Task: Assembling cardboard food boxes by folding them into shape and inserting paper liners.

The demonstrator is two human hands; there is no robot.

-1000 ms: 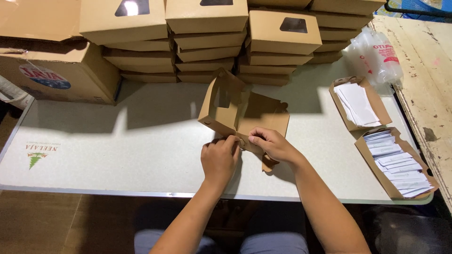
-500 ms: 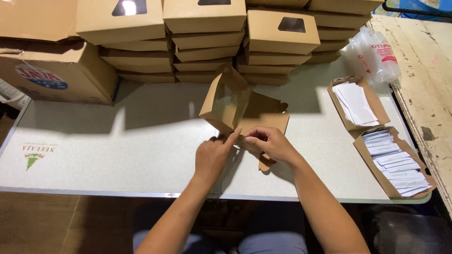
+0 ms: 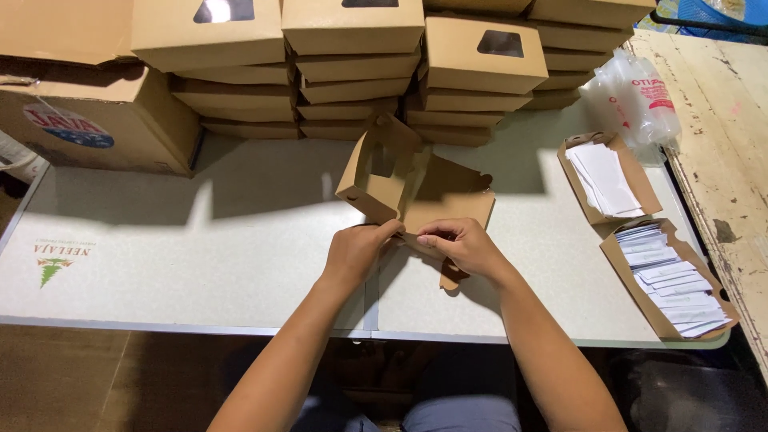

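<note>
A half-folded brown cardboard box stands tilted on the white table, its window panel raised at the back left. My left hand pinches the box's near bottom corner with thumb and fingers. Just to the right, my right hand grips a flap along the box's near edge. Both hands touch the box and nearly meet. A loose flap sticks out below my right hand.
Stacks of finished brown window boxes line the back. A large carton sits at the back left. Two open trays of white paper slips lie at the right, beside clear plastic bags. A worn wooden bench borders the right.
The box has been turned slightly and its flap pressed closer between my hands. Both hands stay at its near edge, shifted a little.
</note>
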